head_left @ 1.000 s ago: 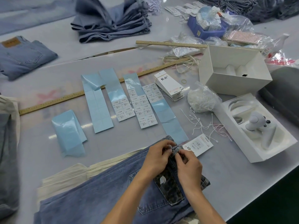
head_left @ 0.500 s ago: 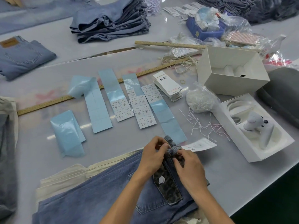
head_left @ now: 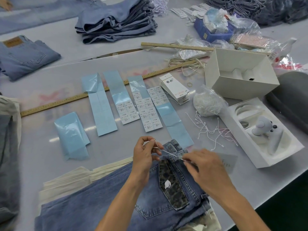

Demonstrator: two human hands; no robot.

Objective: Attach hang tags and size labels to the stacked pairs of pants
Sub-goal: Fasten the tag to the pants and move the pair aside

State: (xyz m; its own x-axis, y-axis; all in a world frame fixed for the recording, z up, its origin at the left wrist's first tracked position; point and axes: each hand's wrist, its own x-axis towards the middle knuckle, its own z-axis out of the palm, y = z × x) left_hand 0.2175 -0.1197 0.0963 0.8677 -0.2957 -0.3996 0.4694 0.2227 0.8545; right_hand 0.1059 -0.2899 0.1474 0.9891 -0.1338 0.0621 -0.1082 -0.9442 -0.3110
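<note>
From the head camera, a pair of blue jeans [head_left: 103, 202] lies at six o'clock on the grey table [head_left: 250, 184], its waistband pointing toward twelve and a dark patterned back pocket [head_left: 171, 185] showing. The left hand [head_left: 146, 152] is raised just at eleven o'clock of the waistband, fingers curled, thumb and forefinger pinching one end of a thin white string [head_left: 168, 151]. The string runs taut toward four o'clock to the right hand [head_left: 205, 165], whose curled fingertips pinch it at the belt loop [head_left: 179, 155]. A blurred hang tag [head_left: 228, 161] shows at three o'clock of that hand. Sheets of size labels [head_left: 150, 112] on blue backing lie at twelve o'clock of the hands, a stack of hang tags [head_left: 175, 88] at one o'clock, and loose white strings [head_left: 211, 130] at two o'clock beside a white box [head_left: 265, 155]. More folded jeans [head_left: 116, 24] are stacked farther toward twelve.
</note>
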